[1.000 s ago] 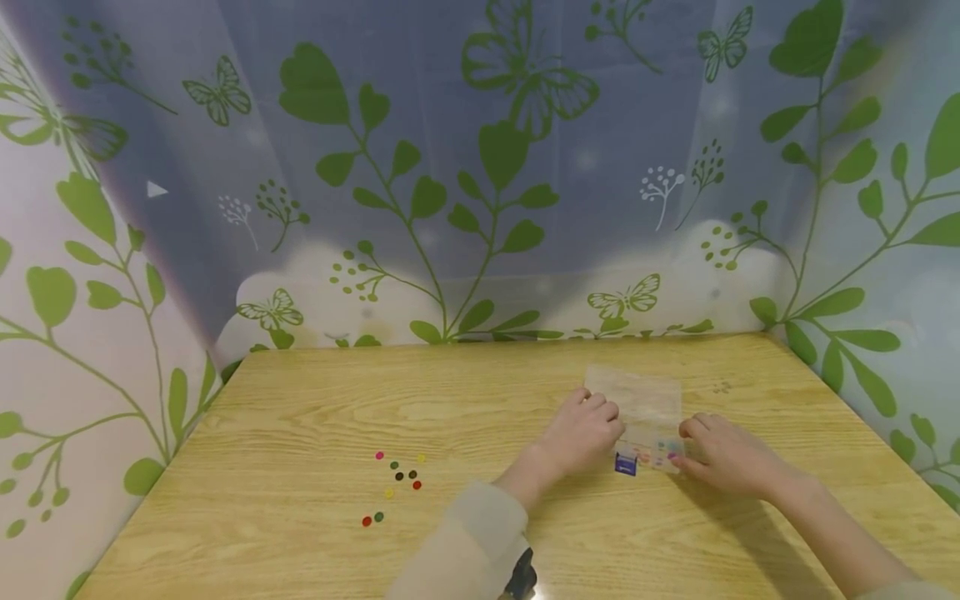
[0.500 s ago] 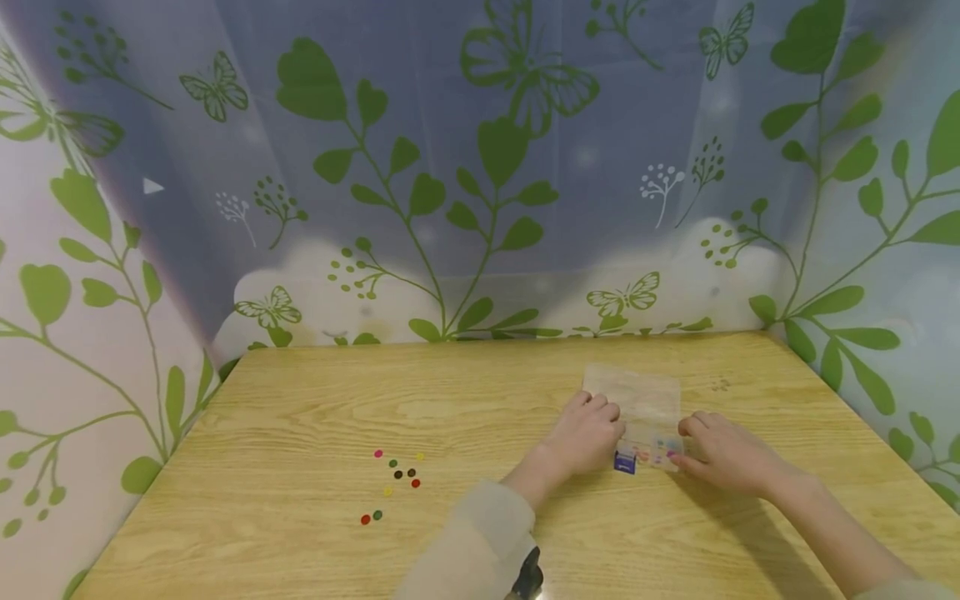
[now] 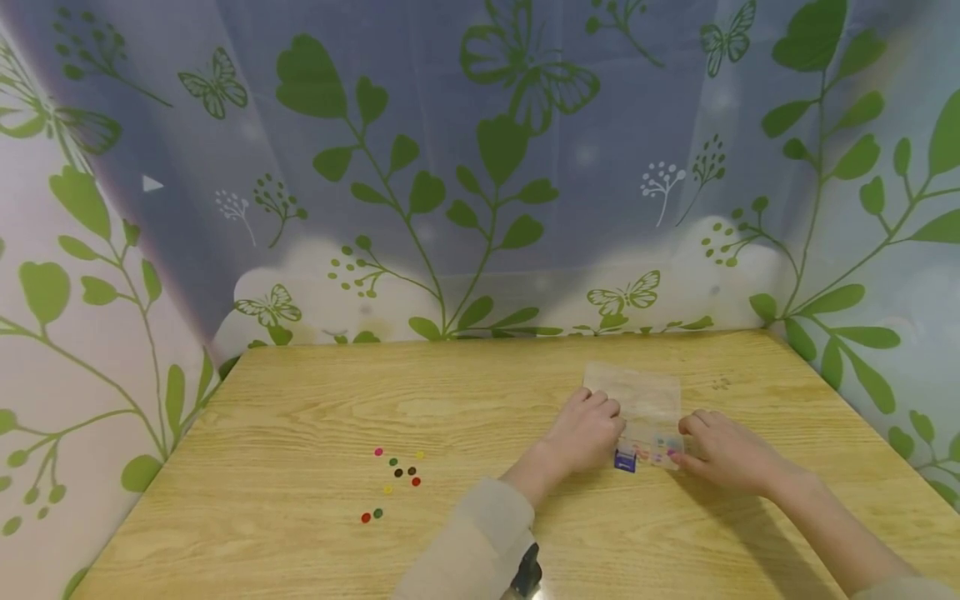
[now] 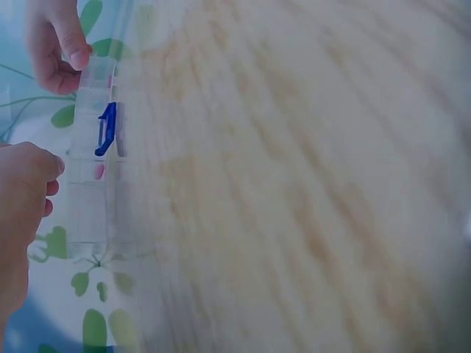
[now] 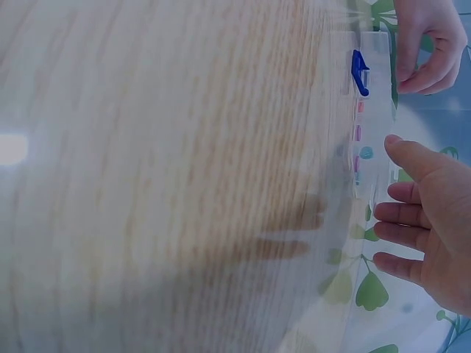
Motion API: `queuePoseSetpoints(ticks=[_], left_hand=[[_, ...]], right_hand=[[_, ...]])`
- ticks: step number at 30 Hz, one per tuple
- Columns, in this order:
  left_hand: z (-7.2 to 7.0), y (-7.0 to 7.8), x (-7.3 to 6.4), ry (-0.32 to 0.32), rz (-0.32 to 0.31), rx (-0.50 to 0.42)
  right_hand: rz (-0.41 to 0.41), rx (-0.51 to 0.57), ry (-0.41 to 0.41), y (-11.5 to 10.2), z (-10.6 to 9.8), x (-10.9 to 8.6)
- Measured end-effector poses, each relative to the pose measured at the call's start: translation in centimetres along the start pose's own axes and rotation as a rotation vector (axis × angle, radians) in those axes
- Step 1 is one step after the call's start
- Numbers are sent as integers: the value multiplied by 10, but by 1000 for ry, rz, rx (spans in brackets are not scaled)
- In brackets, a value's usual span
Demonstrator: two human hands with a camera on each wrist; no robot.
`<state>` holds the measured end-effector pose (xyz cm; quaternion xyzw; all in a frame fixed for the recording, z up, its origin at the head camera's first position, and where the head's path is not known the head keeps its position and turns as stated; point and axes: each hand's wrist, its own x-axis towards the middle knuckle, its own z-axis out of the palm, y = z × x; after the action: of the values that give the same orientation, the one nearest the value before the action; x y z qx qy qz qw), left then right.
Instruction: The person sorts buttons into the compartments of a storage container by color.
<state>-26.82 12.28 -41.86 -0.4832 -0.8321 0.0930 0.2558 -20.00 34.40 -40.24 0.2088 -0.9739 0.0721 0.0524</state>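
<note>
Here, loose coloured discs (image 3: pixel 412 472) lie left of bottom centre, probably spread so each shows singly. Right of centre, your left hand (image 3: pixel 588 427) bends its fingers at the left side of the clear plastic box (image 3: pixel 645 404); I can't tell whether they grip it. The blue latch (image 3: pixel 625 461) faces you. Further right, your right hand (image 3: pixel 726 450), loosely extended, gripping nothing, has its thumb by the box's end, likely for steadying.

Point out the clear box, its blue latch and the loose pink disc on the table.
Clear box (image 4: pixel 89 209): left wrist view, on its bare front wall.
Blue latch (image 5: pixel 358 71): right wrist view, on the middle of its bar.
Pink disc (image 3: pixel 378 452): head view, on its upper face.
</note>
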Motion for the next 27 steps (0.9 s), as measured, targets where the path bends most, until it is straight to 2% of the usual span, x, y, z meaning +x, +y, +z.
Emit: queuePoseSetpoints(ticks=[5,12,15,22,27], left_hand=[[-5,-5,-2,-12,-4,-5],[-15,-14,-10,-104,-38,-74],[-18,-18,-15,-119,-61,-82],[-17,-34,-29,-87,-81,-81],[-18,-47,-39,-35,-90,-68]], right_hand=[[1,-1,-5,0,0,2],[-3,-2,-9,-1,0,0],[0,8,-18,-2,1,-1],[4,10,-13,-1,3,-1],[2,0,-16,0,3,0]])
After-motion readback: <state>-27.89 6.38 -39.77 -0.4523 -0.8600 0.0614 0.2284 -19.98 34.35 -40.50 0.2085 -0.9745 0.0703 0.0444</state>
